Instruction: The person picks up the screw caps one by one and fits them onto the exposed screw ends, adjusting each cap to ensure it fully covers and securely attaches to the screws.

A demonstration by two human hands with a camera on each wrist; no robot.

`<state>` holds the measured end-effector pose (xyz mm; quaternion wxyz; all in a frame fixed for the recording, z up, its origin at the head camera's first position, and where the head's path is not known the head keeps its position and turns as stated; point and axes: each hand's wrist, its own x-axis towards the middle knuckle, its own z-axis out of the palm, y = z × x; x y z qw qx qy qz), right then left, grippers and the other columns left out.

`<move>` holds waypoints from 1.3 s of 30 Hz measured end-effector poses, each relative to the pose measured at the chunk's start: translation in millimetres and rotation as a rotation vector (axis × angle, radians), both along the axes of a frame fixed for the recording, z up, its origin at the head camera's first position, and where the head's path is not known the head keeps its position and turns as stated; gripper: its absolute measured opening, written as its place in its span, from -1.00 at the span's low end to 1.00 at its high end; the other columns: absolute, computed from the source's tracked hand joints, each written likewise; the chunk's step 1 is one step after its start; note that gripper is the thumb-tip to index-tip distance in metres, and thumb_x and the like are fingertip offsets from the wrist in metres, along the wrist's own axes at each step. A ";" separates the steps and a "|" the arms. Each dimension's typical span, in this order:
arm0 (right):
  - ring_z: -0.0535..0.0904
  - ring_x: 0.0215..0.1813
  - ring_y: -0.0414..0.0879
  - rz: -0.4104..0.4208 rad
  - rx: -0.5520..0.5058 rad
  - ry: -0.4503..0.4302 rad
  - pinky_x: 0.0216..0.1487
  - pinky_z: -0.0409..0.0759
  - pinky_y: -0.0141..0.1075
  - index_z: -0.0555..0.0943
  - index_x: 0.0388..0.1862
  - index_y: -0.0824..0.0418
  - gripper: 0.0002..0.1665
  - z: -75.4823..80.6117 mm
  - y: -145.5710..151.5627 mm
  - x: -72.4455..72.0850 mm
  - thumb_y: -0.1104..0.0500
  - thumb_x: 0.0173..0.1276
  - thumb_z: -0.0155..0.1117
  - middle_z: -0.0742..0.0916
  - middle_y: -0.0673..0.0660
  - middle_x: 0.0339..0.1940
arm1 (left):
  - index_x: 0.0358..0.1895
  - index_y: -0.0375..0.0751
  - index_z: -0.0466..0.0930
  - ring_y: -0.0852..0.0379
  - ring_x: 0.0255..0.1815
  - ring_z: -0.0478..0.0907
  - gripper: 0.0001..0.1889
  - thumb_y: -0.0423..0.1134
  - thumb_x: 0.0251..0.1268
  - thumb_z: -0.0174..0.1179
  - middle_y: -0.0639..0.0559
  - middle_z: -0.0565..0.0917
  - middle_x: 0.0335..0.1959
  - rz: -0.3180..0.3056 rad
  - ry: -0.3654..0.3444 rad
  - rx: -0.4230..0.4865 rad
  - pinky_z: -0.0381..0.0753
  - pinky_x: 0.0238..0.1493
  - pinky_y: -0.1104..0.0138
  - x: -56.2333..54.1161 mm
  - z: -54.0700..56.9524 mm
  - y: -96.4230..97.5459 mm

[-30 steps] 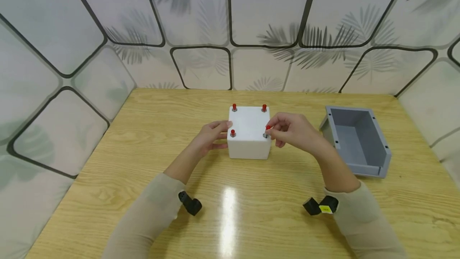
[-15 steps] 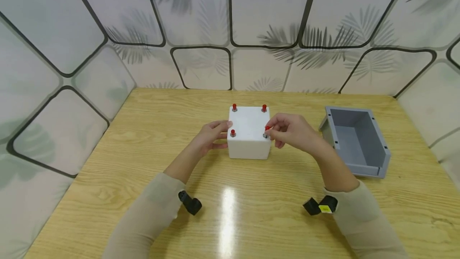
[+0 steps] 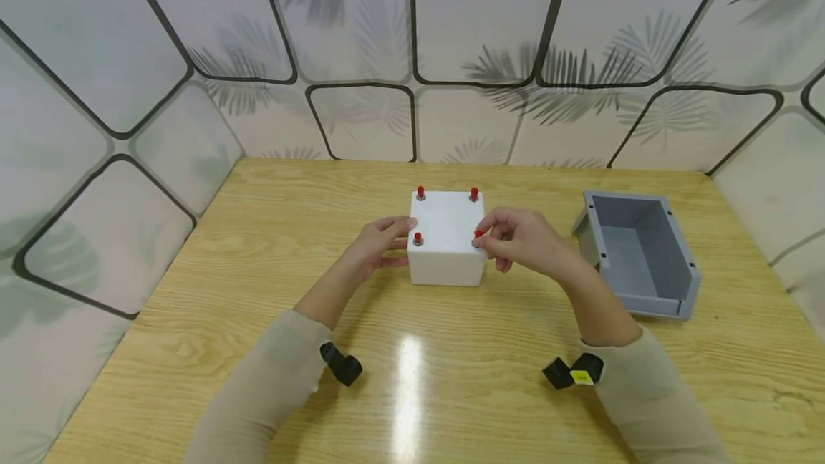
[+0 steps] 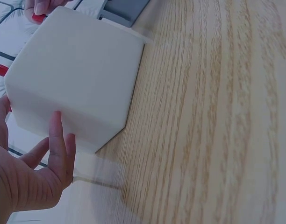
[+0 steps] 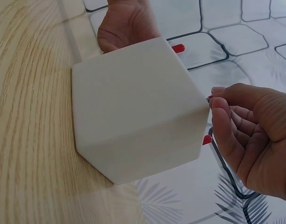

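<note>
A white box [image 3: 447, 263] stands on the table, with a small red-capped post in a metal collar at each corner of its top. My left hand [image 3: 377, 243] rests along the box's left side, thumb at the top edge. In the left wrist view, the extended fingers [image 4: 56, 140] of that hand touch the side wall. At the near right corner, my right hand [image 3: 523, 240] pinches the red-capped post [image 3: 478, 234] between thumb and index finger. From the right wrist view, those fingertips [image 5: 218, 100] cover most of the post.
A grey plastic bin [image 3: 634, 253] stands to the right, beyond my right forearm. Behind the wooden table [image 3: 309, 192] rises a patterned curtain [image 3: 361, 120]. Two more posts, the far left one [image 3: 420, 192] and far right one [image 3: 473, 194], stick up from the box.
My right hand has shifted slightly down and left, with the red cap between its fingers now lower and closer to the box top. The left hand and the box stay in place.
</note>
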<state>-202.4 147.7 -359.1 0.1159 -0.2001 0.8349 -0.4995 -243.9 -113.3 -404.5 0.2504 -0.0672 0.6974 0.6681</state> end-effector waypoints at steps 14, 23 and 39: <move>0.58 -0.62 -0.04 0.005 -0.003 -0.002 -0.55 0.65 -0.23 0.56 -0.23 0.31 -0.90 -5.4 1.6 0.1 0.30 0.29 0.22 0.62 0.15 -0.59 | 0.30 -0.10 0.36 -0.05 0.16 0.49 -0.42 0.03 0.26 0.19 -0.10 0.51 0.17 -0.002 -0.003 0.010 0.65 -0.04 0.19 0.2 -1.0 0.5; 0.59 -0.61 -0.04 -0.018 0.018 0.005 -0.52 0.65 -0.25 0.57 -0.17 0.29 -0.84 -6.6 0.6 1.1 0.25 0.30 0.26 0.63 0.13 -0.58 | 0.30 -0.12 0.35 -0.05 0.17 0.48 -0.42 0.02 0.27 0.19 -0.10 0.49 0.19 0.006 -0.028 0.004 0.65 -0.03 0.20 0.7 2.2 0.0; 0.58 -0.58 -0.08 -0.052 -0.064 0.093 -0.50 0.66 -0.25 0.53 -0.04 0.37 -0.75 7.8 5.0 16.7 0.25 0.37 0.18 0.63 0.16 -0.54 | 0.35 -0.21 0.26 -0.10 0.26 0.41 -0.38 0.02 0.33 0.13 -0.17 0.41 0.28 -0.006 -0.015 0.023 0.60 0.07 0.14 3.2 6.7 -13.4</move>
